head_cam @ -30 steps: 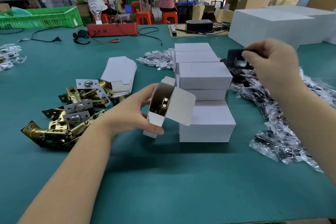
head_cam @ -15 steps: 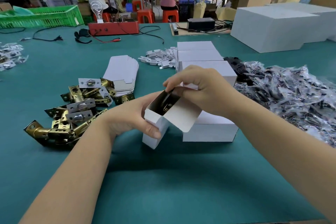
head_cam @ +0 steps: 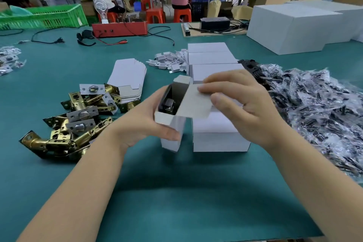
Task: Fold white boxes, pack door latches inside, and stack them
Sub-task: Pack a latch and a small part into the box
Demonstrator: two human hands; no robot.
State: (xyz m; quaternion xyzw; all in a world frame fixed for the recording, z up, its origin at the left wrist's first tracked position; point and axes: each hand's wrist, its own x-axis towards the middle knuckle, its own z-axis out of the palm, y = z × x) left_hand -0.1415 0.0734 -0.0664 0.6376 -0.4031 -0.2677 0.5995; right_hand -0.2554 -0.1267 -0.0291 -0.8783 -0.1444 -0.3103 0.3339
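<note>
My left hand [head_cam: 144, 124] grips a small white box [head_cam: 172, 133] held upright above the green table, its top open. Inside it I see a brass latch and a dark bagged part [head_cam: 169, 104]. My right hand [head_cam: 243, 104] pinches the box's open lid flap [head_cam: 196, 105] between thumb and fingers. Just behind the box stand stacked closed white boxes [head_cam: 220, 139] in a row running away from me. A heap of brass door latches [head_cam: 78, 116] lies to the left. Flat unfolded box blanks [head_cam: 127, 76] lie behind the latches.
A big pile of clear bags with black parts [head_cam: 314, 108] covers the table's right side. Small white card inserts [head_cam: 169, 61] lie behind the blanks. Large white cartons [head_cam: 294, 25], a red device [head_cam: 119, 28] with cables and a green crate [head_cam: 49, 16] stand at the back.
My right hand came from the bag pile on the right with a dark bagged part, put it into the open box, and now holds the lid flap. The left hand kept its grip.
</note>
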